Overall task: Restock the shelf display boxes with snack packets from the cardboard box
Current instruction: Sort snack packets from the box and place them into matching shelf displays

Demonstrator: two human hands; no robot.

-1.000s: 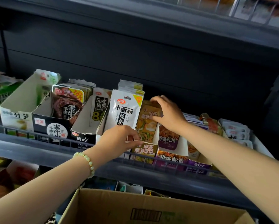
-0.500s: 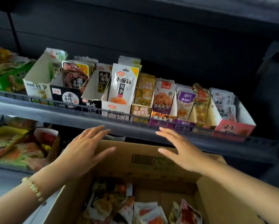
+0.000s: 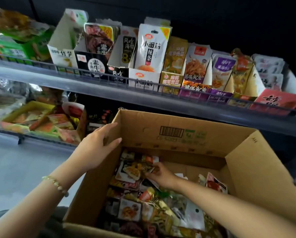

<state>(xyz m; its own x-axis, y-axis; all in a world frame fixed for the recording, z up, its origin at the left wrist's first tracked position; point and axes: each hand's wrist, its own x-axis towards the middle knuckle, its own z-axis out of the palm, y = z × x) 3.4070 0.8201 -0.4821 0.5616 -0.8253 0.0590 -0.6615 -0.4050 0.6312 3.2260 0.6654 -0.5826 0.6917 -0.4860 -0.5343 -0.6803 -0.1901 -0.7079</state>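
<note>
Packets heaped in box at 6 o'clock, labels blurred, right hand pinching dark packet, fingertips half hidden, left hand loose and flat at box wall, display boxes at 12 o'clock.

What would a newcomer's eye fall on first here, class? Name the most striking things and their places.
The open cardboard box fills the foreground, heaped with mixed snack packets. The right hand reaches into it and pinches a dark packet, while the left hand rests open on its left wall. Above, on the upper shelf, a row of display boxes stands side by side, a tall white packet rising near the middle.
</note>
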